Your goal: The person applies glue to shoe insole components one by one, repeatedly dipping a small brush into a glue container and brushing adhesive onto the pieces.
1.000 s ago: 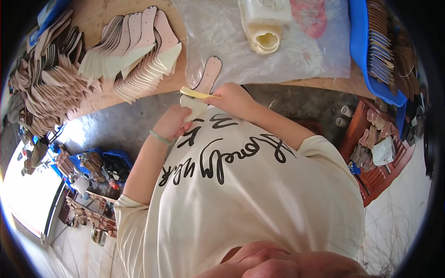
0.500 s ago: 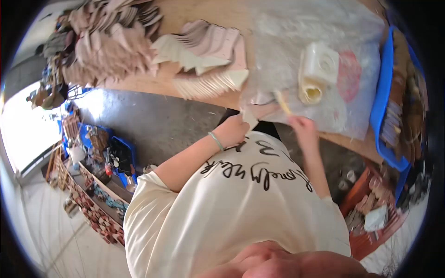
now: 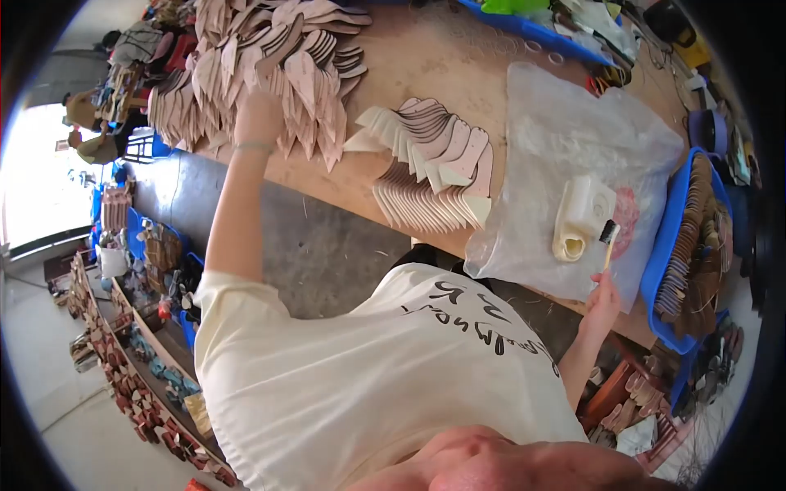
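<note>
My left hand (image 3: 259, 121) reaches onto a large pile of pale pink cut pieces (image 3: 307, 90) at the back left. Its fingers are blurred against the pieces, so whether it grips one is unclear. In my right hand (image 3: 604, 299) is a toothbrush (image 3: 609, 237), its dark bristles pointing up and away from me. The brush head is beside a white plastic bottle (image 3: 588, 204) with a yellowish opening, set on a clear plastic sheet (image 3: 536, 131). Between the pile and the sheet, overlapping rows of similar pieces (image 3: 426, 200) fan out along the table edge.
A blue crate (image 3: 655, 286) of brown pieces stands at the right. Another blue tray (image 3: 540, 37) with mixed items lies at the table's far side. Racks of parts (image 3: 139, 368) stand on the floor at left, and a reddish crate (image 3: 610, 393) at lower right.
My left hand has left the pale piece it held near my waist and moved out to the pile. The right hand moved right and down with the toothbrush. The view has shifted.
</note>
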`<state>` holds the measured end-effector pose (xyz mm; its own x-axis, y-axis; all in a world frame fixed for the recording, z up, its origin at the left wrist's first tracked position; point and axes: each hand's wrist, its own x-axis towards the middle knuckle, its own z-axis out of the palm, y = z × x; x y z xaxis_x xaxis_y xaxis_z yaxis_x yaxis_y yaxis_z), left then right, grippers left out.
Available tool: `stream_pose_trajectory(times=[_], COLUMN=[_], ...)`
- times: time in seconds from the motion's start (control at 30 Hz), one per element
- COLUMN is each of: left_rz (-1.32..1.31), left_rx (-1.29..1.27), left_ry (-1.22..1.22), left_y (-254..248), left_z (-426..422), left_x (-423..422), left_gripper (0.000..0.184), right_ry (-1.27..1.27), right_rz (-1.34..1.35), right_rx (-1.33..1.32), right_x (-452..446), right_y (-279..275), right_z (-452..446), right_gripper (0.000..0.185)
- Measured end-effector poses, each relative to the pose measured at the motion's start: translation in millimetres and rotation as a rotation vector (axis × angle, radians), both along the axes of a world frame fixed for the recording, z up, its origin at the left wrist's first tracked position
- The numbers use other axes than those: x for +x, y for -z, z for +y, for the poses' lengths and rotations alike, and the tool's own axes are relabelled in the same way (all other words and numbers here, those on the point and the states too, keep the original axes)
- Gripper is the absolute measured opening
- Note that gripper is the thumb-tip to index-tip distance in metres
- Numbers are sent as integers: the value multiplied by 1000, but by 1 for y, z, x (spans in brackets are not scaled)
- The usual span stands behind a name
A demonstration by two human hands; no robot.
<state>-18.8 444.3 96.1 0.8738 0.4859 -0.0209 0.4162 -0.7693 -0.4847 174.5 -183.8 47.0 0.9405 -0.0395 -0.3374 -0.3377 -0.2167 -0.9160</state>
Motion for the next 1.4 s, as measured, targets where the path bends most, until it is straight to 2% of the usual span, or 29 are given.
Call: stream_pose_trajectory(times=[0.1, 0.2, 0.23, 0.33, 0.4, 0.53, 0.63, 0.73, 0.8, 0.9, 1.03, 1.13, 1.23, 1.3, 1.4], left_rz=[-212, -211, -223, -221, -208, -250, -332, -464, -185, 596, -16, 320, 32, -328, -753], left_rx=[-1, 68, -122, -211, -307, -576, -796, -473, -509, -751, -1444, -1134, -398, -423, -697], left_ry=[-198, -471, -590, -637, -634, -473, -172, 35, -238, -270, -965, -668, 35, 58, -80], left_y=[31, 52, 53, 58, 44, 20, 39, 86, 123, 151, 196, 188, 193, 164, 107], left_z=[43, 36, 41, 29, 12, -48, -97, -88, -59, -22, -14, -14, -24, -48, -101], left_x=[28, 56, 64, 68, 63, 45, 47, 73, 101, 134, 118, 125, 110, 92, 77], left_gripper=[28, 42, 51, 57, 62, 62, 53, 40, 28, 20, 16, 20, 29, 39, 29], right_ry=[-23, -15, -8, -1, 6, 44, 59, 17, -7, -37, -8, 38, 29, 19, -67], right_rz=[-12, -28, -35, -55, -55, -33, -30, -32, -49, -73, -22, 0, 15, 57, 38], right_rx=[-12, -15, -20, -37, -39, -16, -32, -24, -13, -23, -12, -29, -13, -21, -178], right_x=[-7, -13, -16, -22, -28, -34, -37, -32, -30, -28, -32, -36, -35, -31, -23], right_y=[-8, -19, -22, -26, -26, -23, -24, -20, -21, -25, -20, -20, -21, -20, -13], right_z=[21, 37, 41, 45, 42, 32, 26, 22, 21, 16, -8, -26, -45, -55, -64], right_gripper=[34, 34, 34, 34, 34, 33, 32, 31, 31, 31, 28, 27, 27, 26, 27])
